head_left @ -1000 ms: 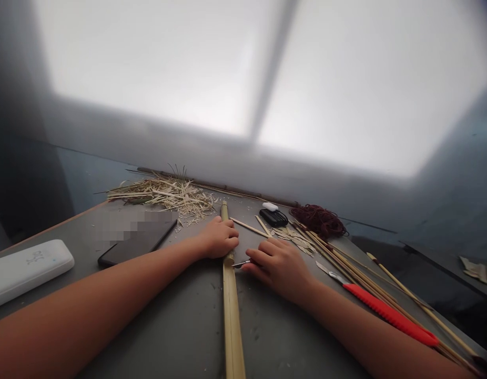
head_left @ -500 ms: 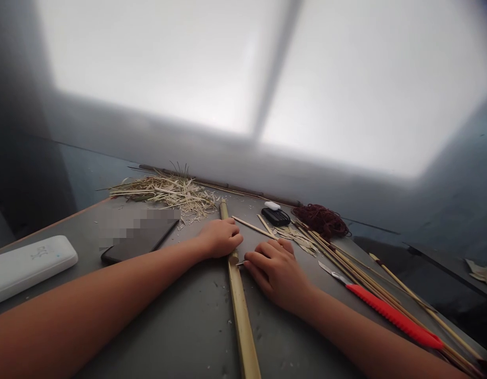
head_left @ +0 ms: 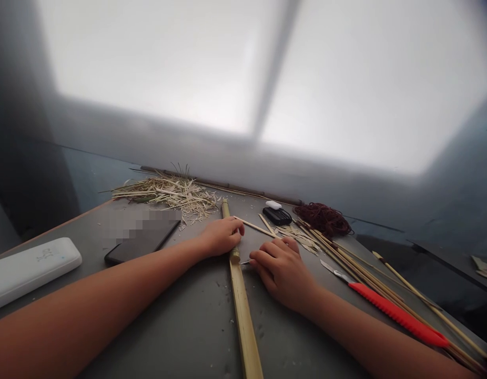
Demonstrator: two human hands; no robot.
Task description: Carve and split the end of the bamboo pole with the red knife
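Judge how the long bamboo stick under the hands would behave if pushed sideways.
The bamboo stick looks straight and thick, so probably stiff. Its rounded section suggests it could roll; the left hand rests on it. It likely slides easily on the smooth table.

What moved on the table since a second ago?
The near end of the bamboo stick swung a little to the right under the left hand. The right hand still presses a small blade against it. The phone and red-handled knife stayed put.

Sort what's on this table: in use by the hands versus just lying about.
In use: left hand pressing the long pale bamboo stick; right hand holding a small metal blade.

Lying about: red-handled knife, black phone, white power bank, dark red cord, shavings pile.
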